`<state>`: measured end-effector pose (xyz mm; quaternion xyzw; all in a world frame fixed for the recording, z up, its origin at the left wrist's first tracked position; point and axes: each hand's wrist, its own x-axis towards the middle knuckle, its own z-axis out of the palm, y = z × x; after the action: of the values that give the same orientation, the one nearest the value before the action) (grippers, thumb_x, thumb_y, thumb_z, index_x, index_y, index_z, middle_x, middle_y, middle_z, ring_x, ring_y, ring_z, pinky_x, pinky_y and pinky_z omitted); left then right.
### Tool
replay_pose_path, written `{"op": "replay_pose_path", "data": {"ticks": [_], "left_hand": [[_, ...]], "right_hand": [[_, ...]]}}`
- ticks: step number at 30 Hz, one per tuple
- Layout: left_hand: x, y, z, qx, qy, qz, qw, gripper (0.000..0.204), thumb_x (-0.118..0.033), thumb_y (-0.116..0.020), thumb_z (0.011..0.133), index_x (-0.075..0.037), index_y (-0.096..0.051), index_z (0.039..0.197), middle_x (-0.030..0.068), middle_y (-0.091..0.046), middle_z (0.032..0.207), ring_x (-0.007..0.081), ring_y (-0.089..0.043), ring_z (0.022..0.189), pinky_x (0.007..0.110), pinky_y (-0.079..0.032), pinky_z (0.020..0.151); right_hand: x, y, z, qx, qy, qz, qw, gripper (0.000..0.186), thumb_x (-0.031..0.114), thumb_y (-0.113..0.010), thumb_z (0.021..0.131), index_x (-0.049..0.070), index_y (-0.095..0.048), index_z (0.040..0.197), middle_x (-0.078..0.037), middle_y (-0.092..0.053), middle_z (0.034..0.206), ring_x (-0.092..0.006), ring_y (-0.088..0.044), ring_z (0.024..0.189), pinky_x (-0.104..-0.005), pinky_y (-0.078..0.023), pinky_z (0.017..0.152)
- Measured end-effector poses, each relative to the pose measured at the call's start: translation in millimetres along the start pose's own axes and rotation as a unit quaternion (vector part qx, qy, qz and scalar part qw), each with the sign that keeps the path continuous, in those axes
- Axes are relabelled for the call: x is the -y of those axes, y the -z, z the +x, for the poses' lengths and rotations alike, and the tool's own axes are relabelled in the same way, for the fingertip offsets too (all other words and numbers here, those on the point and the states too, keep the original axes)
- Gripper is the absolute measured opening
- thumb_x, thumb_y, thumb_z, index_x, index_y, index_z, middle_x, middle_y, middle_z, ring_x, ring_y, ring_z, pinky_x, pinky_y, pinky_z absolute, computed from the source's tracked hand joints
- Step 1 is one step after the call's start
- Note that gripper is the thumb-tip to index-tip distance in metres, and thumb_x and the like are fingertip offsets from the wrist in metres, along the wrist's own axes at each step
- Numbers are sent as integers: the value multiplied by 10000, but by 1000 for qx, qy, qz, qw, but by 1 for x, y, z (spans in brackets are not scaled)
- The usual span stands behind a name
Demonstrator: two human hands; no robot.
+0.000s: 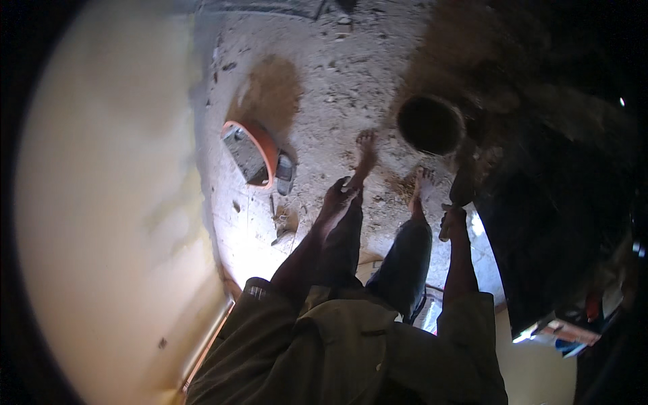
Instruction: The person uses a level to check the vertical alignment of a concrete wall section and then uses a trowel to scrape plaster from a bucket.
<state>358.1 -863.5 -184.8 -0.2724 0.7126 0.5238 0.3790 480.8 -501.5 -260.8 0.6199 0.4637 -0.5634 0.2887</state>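
Observation:
My right hand [454, 217] is closed round the handle of a trowel [462, 187], whose dark blade points away from me beside a dark mass on the right. Just beyond my right foot stands a round, dark-mouthed bucket [430, 125]; its contents are too dark to make out. My left hand [337, 194] hangs empty in front of my left shin, its fingers somewhat apart. Further left, near the wall, an orange basin [268, 152] sits tilted with a grey slab-like surface inside it. Against its right side is a small dark grey object [285, 174].
A pale wall [108, 169] runs along the left. Crumbs and dried splashes cover the dusty floor [324, 88] around my bare feet. A large dark shape [567, 202] fills the right side, deep in shadow. Small debris [282, 223] lies below the basin.

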Motion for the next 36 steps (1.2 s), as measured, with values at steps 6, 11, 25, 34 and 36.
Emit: {"op": "replay_pose_path", "data": {"ticks": [6,11,25,34,36], "left_hand": [[34,114,-47,-117,63,-78,988,607,-272,-665,856,-39,-425,1362,98,-649,1039,182,-630,872,328,-516,732],[152,166,-103,-215,122,-388,888,625,-380,-643,863,-38,-412,1332,173,-574,1196,300,-627,933,429,-543,764],[246,263,181,-280,23,-790,545,899,-546,-603,853,-140,-113,1489,326,-230,1430,476,-349,1294,575,-449,964],[230,323,321,-332,19,-908,254,553,-379,-538,923,55,-420,1245,252,-469,1269,420,-459,1199,552,-421,1009],[245,329,317,-358,42,-917,173,337,-213,-530,918,46,-465,1124,215,-528,1124,403,-540,1081,524,-471,965]], "right_hand": [[33,-55,3,64,78,-116,988,246,184,-688,789,50,-576,962,-65,-494,588,-200,-505,444,-378,-435,427],[46,-72,-55,63,158,-374,912,315,228,-676,811,29,-588,1039,-114,-562,664,-223,-571,547,-404,-489,528],[55,-187,-156,2,202,-672,712,277,229,-632,850,11,-599,1018,-114,-575,751,-221,-593,690,-411,-493,650],[76,-302,-168,112,248,-699,661,255,187,-662,813,6,-574,970,-88,-560,709,-201,-587,630,-365,-495,599],[89,-402,-194,-4,204,-743,638,313,180,-688,779,0,-543,989,-104,-558,720,-205,-557,566,-339,-464,532]]}}
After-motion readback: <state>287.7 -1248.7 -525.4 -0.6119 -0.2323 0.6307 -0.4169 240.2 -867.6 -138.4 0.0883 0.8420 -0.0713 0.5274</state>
